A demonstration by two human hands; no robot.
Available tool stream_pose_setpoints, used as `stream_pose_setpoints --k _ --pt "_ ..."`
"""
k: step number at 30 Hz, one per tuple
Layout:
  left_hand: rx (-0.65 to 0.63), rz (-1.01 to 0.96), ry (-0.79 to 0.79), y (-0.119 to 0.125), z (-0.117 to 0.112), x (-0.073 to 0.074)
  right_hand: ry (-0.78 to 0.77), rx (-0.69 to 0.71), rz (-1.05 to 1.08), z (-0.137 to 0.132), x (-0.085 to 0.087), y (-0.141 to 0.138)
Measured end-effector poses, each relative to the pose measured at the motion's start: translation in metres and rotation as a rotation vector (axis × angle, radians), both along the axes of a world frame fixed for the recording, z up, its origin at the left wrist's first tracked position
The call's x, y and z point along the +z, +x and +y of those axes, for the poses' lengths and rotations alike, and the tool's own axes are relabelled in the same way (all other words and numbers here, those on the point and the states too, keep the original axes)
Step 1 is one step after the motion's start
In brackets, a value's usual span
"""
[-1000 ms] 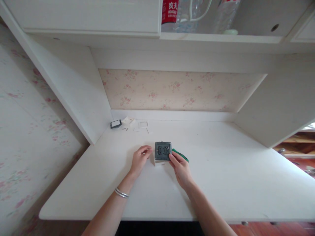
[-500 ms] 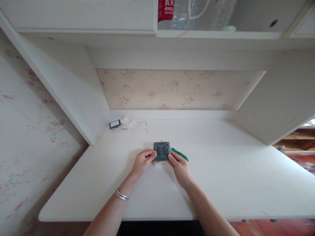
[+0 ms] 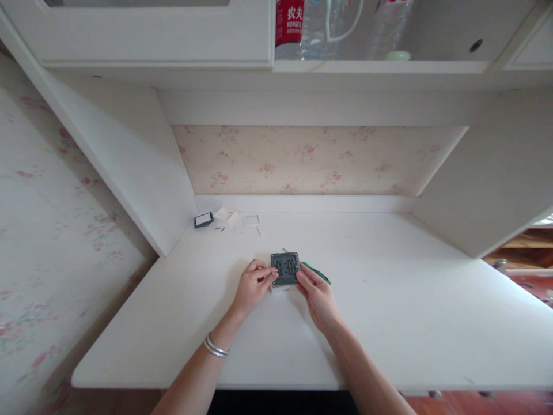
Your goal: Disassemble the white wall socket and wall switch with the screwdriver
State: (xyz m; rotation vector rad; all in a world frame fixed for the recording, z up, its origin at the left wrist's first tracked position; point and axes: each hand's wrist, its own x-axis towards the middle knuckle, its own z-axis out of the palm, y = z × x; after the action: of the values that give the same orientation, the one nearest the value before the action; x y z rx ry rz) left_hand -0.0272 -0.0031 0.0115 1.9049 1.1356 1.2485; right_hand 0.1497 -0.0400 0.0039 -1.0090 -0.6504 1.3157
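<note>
Since a second ago the left hand (image 3: 250, 286) has come in from beside the grey module (image 3: 286, 268) and now pinches its left edge, fingers (image 3: 268, 274) narrow on it; half a second ago it was already almost there. The right hand (image 3: 317, 294) stays at the module's right edge, fingers pressed to it, with a green tool (image 3: 317, 271) lying under or against them; I cannot tell whether they grip it. The module sits about mid-surface, nearer the front edge than the back, on a small white piece. It looks like hard, light, stiff plastic with recessed parts on top: best held by its outer edges, as now, since the face seems more delicate. Toward the back-left corner of the surface (image 3: 389, 300) lie a small dark frame (image 3: 203, 219) and white scraps (image 3: 251, 220).
</note>
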Motion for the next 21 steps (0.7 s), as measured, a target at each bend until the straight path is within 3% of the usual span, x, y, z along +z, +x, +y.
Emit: stream_pose_setpoints --k 9,21 --pt "-0.084 0.190 0.138 0.033 -0.007 0.039 -0.016 -0.006 0.001 -0.001 0.001 0.002" --pt "0.001 0.432 0.289 0.052 0.008 0.037 0.027 0.003 -0.045 -0.002 0.000 0.004"
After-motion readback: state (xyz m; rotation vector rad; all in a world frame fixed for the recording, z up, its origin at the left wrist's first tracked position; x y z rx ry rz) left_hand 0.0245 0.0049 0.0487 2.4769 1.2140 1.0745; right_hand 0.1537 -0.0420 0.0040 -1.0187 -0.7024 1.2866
